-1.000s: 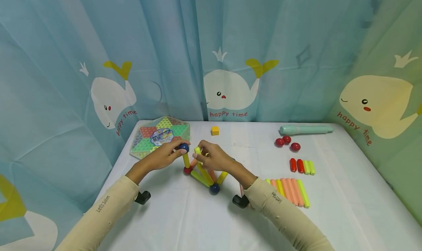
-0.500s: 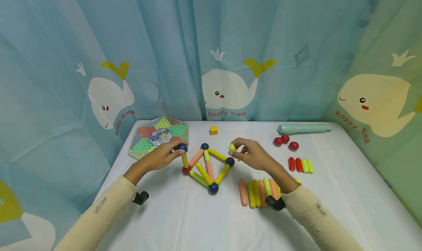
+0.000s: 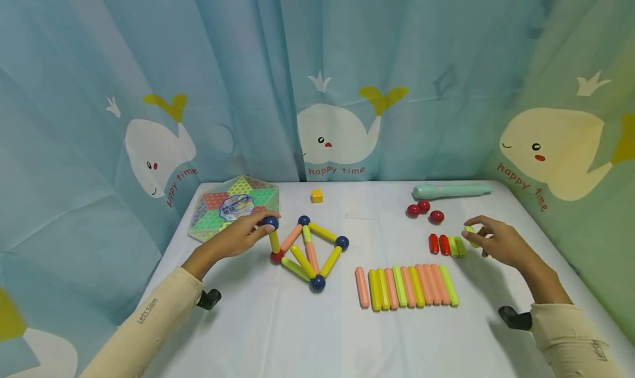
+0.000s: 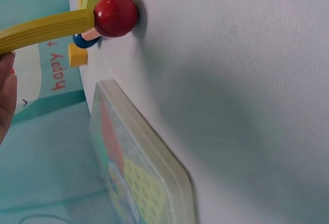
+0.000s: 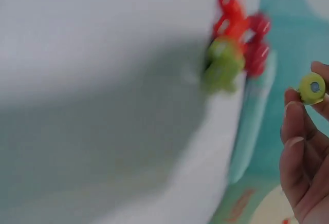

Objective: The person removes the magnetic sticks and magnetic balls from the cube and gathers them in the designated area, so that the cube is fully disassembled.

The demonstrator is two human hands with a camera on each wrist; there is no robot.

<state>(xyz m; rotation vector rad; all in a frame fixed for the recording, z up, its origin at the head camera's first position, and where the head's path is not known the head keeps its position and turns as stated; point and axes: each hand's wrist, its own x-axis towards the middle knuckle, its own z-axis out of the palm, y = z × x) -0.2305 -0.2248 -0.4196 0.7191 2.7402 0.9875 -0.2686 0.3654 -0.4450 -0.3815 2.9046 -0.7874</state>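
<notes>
My left hand [image 3: 233, 239] grips a blue ball [image 3: 270, 222] on top of an upright yellow magnetic rod [image 3: 275, 242]. That rod stands on a red ball [image 4: 116, 15], one corner of a flat frame of coloured rods and blue balls. From the frame's front blue ball [image 3: 317, 282], another yellow rod [image 3: 302, 259] leans back to the left, its far end free. On the right side, my right hand [image 3: 506, 244] pinches a short lime rod [image 5: 312, 88] above the table. Just left of it lie short lime rods [image 3: 457, 247] and short red rods [image 3: 439, 244].
A row of long rods [image 3: 403, 287] lies at the front right. Several red balls [image 3: 414, 211] and a pale green tube [image 3: 451, 191] lie behind. A yellow cube [image 3: 317, 196] sits at the back, with a star-patterned board game case [image 3: 213, 218] at back left.
My right hand has moved from over the frame far to the right, carrying the short lime rod, and uncovered the leaning yellow rod. My left hand keeps its grip on the blue ball.
</notes>
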